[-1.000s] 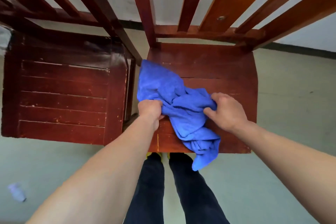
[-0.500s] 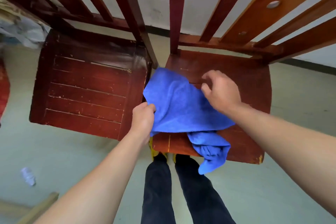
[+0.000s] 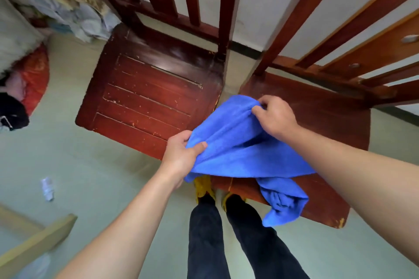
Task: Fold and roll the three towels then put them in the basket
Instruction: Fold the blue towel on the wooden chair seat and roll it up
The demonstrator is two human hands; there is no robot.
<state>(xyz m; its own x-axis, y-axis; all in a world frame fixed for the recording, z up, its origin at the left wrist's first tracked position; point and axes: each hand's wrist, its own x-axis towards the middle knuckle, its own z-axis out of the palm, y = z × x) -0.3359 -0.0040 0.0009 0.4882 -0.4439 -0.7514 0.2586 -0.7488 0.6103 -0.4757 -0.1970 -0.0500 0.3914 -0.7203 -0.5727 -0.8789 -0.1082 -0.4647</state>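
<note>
A blue towel [image 3: 235, 149] is lifted and stretched between my hands above the right wooden chair's seat [image 3: 322, 120]. My left hand [image 3: 181, 154] grips its near left edge, thumb on top. My right hand [image 3: 275, 116] pinches the far edge. A crumpled part of the blue cloth [image 3: 283, 201] hangs over the seat's front edge by my legs; whether it belongs to the same towel I cannot tell. No basket is in view.
A second dark wooden chair [image 3: 147, 97] stands to the left, its seat bare. Slatted chair backs rise at the top. A heap of clothes and a red bag [image 3: 34, 79] lie far left. A small white scrap [image 3: 47, 188] and a pale wooden frame [image 3: 34, 244] are on the floor.
Both hands have raised the towel off the seat and pulled it open. My right hand went from the near side to the far edge. The view has shifted left.
</note>
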